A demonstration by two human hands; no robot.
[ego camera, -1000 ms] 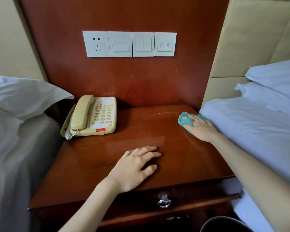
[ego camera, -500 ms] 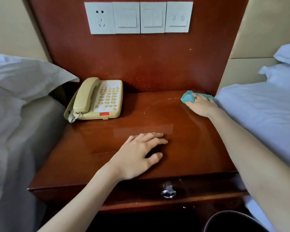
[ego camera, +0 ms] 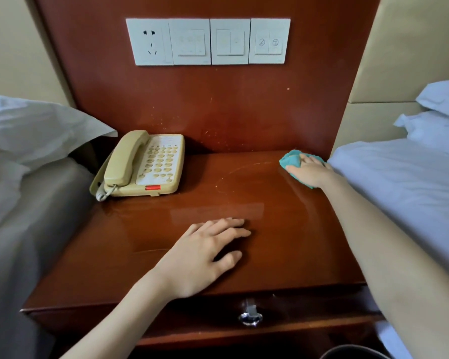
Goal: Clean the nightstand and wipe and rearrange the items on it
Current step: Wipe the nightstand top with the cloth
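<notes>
L bed [ego camera: 24,216] & R bed [ego camera: 399,193] flank the wood table [ego camera: 283,244]. Beige phone [ego camera: 145,164] sits at table's 10 o'clock, handset on cradle. L grip [ego camera: 205,257] lies flat at 6 o'clock, fingers straight, holding nothing. R grip [ego camera: 311,173] presses teal cloth [ego camera: 290,159] w/ flat fingers at 2 o'clock, nr back corner.

Soft, even light; sharp picture
We see pale glare on the glossy surface [ego camera: 290,250], a shadow under the left hand [ego camera: 205,257], and wide-angle bending at the edges.
</notes>
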